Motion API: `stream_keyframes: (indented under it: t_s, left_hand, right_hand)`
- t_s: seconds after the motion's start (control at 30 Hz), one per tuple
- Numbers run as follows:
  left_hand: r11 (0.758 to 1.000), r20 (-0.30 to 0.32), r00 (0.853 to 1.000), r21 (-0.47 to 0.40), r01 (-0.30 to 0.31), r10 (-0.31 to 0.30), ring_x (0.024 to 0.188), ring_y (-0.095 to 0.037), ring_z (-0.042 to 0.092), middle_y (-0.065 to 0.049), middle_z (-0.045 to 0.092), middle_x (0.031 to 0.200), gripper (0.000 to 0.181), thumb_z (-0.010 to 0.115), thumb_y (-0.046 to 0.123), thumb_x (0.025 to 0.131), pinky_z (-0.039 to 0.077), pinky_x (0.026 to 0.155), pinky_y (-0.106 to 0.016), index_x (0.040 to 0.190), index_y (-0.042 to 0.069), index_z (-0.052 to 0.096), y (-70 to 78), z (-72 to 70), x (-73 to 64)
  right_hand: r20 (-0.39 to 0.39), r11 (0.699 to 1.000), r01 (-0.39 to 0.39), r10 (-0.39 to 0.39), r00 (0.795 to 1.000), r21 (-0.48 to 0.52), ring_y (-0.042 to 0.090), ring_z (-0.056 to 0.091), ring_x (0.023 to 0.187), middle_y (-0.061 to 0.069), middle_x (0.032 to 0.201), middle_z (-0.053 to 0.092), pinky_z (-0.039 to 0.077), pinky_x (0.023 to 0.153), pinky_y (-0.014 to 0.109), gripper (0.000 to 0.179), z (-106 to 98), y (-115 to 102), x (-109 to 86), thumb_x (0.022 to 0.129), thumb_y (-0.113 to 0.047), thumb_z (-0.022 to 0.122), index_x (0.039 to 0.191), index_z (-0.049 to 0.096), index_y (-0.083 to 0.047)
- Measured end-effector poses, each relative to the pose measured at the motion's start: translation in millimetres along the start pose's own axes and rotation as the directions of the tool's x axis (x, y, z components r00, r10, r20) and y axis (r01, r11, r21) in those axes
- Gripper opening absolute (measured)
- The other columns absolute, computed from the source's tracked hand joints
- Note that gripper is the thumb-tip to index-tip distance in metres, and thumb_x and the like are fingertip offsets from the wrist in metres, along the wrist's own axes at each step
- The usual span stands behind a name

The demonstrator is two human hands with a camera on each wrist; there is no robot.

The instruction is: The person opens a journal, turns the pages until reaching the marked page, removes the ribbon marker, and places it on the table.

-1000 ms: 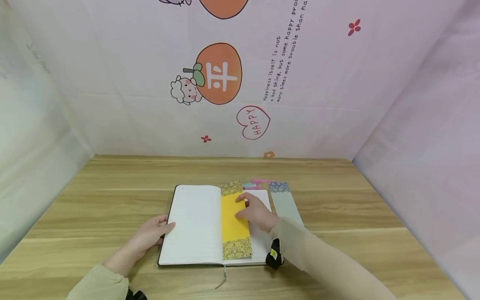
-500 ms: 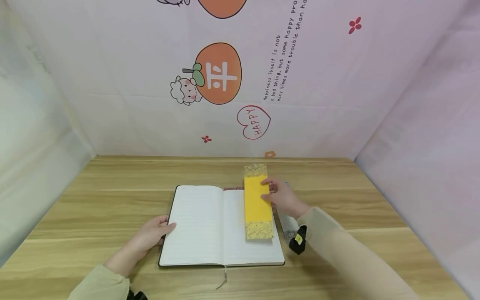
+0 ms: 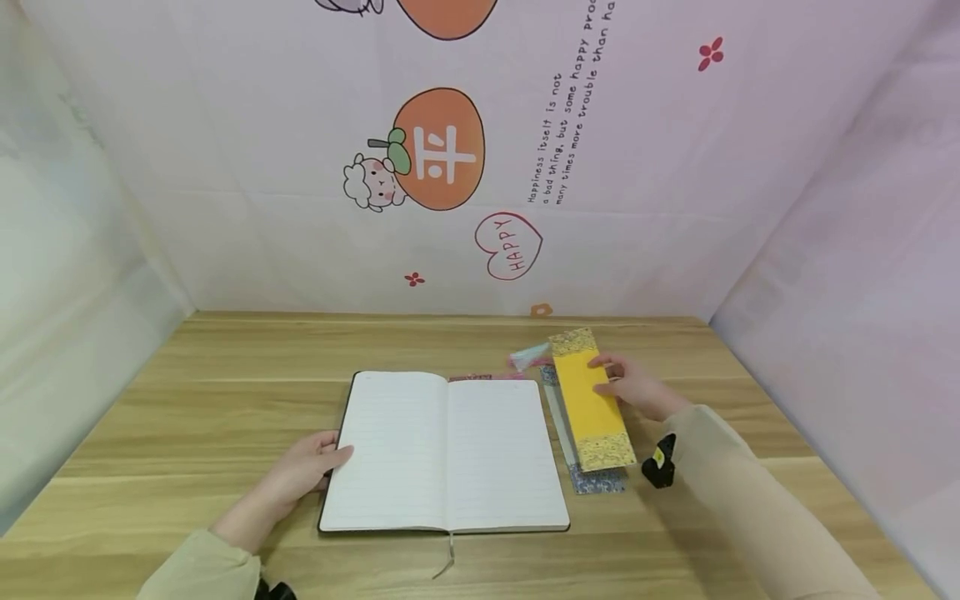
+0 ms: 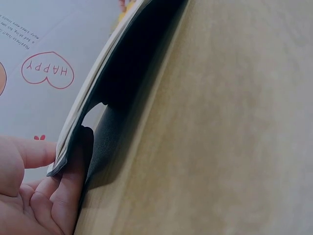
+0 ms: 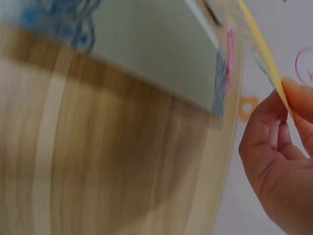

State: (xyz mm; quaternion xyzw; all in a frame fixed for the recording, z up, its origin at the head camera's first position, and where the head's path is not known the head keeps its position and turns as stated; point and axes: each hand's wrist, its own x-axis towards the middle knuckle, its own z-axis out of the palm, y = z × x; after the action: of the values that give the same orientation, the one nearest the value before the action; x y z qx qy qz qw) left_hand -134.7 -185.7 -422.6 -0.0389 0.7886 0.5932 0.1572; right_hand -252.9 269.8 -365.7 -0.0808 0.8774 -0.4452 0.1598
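An open notebook with lined pages and a dark cover lies on the table. My left hand pinches its left edge, thumb on the page and fingers beneath the cover, which is lifted off the wood in the left wrist view. My right hand pinches a yellow bookmark by its right edge, thumb and fingers on opposite faces. Ornate bands cross both ends of the bookmark. It is held above a pale bookmark with blue patterned ends, partly covering it; that one lies right of the notebook.
A pale blue and pink tassel lies behind the notebook's top right corner. A reddish patterned strip peeks out at the top edge. The notebook's thin ribbon trails toward me. A printed cloth stands behind the table.
My right hand has lifted the yellow bookmark off the notebook's right page and carried it right, over the pale bookmark. My left hand has stayed at the notebook's left edge.
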Motion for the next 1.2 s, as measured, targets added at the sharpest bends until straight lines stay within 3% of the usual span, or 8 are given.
stream_keyframes:
  t_s: [0.37, 0.63, 0.83, 0.97, 1.1, 1.2]
  left_hand:
    - [1.000, -0.002, 1.000, -0.003, 0.002, -0.002, 0.078, -0.014, 0.062, -0.005, 0.069, 0.096, 0.045, 0.048, 0.016, 0.098, 0.052, 0.069, -0.031, 0.131, -0.014, 0.041, -0.3, 1.0, 0.0]
    - [1.000, -0.007, 1.000, -0.005, 0.008, -0.008, 0.078, -0.013, 0.062, -0.006, 0.069, 0.097, 0.045, 0.048, 0.015, 0.098, 0.051, 0.069, -0.031, 0.131, -0.014, 0.040, 1.3, 1.4, -0.9]
    - [1.000, -0.003, 1.000, -0.007, 0.000, 0.000, 0.078, -0.013, 0.062, -0.005, 0.069, 0.097, 0.045, 0.048, 0.015, 0.098, 0.052, 0.069, -0.030, 0.131, -0.014, 0.039, 1.4, 1.0, -1.3]
    - [1.000, 0.010, 1.000, -0.019, -0.015, 0.015, 0.078, -0.013, 0.063, -0.005, 0.069, 0.097, 0.050, 0.052, 0.020, 0.097, 0.052, 0.069, -0.030, 0.131, -0.015, 0.039, -0.4, -0.7, -0.2]
    - [0.999, 0.027, 0.999, -0.019, -0.026, 0.027, 0.078, -0.012, 0.063, -0.004, 0.069, 0.097, 0.057, 0.054, 0.026, 0.096, 0.052, 0.069, -0.030, 0.131, -0.016, 0.038, -1.6, -2.3, 0.9]
    - [1.000, 0.013, 1.000, -0.018, -0.015, 0.015, 0.077, -0.012, 0.063, -0.005, 0.069, 0.097, 0.053, 0.053, 0.022, 0.097, 0.052, 0.068, -0.029, 0.131, -0.015, 0.039, -0.6, -1.5, 0.3]
  right_hand:
    - [0.010, 0.997, -0.025, 0.025, 1.000, -0.067, 0.019, 0.051, 0.081, 0.016, 0.099, 0.053, 0.049, 0.069, 0.029, 0.041, -26, 42, -6.6, 0.091, 0.001, 0.057, 0.128, 0.043, 0.010]
    - [0.008, 0.994, -0.023, 0.025, 1.000, -0.111, 0.019, 0.047, 0.078, 0.018, 0.103, 0.052, 0.045, 0.064, 0.028, 0.041, -32, 57, -7.4, 0.090, 0.000, 0.058, 0.127, 0.044, 0.010]
    - [-0.029, 0.989, -0.030, 0.026, 0.999, -0.143, 0.024, 0.049, 0.088, 0.022, 0.107, 0.053, 0.048, 0.072, 0.030, 0.044, -30, 62, -7.7, 0.088, -0.005, 0.064, 0.125, 0.047, 0.009]
    - [-0.063, 0.971, -0.023, 0.008, 0.998, -0.239, 0.030, 0.052, 0.095, 0.027, 0.113, 0.054, 0.048, 0.076, 0.036, 0.042, -26, 60, -10.6, 0.087, -0.009, 0.066, 0.122, 0.050, 0.007]
    - [-0.097, 0.936, 0.000, -0.036, 0.995, -0.351, 0.034, 0.056, 0.093, 0.028, 0.108, 0.057, 0.050, 0.076, 0.043, 0.039, -22, 57, -11.6, 0.084, -0.009, 0.069, 0.116, 0.054, 0.007]
    - [-0.118, 0.913, -0.002, -0.051, 0.992, -0.408, 0.035, 0.057, 0.092, 0.027, 0.105, 0.058, 0.050, 0.075, 0.045, 0.036, -18, 57, -11.6, 0.083, -0.009, 0.069, 0.112, 0.055, 0.007]
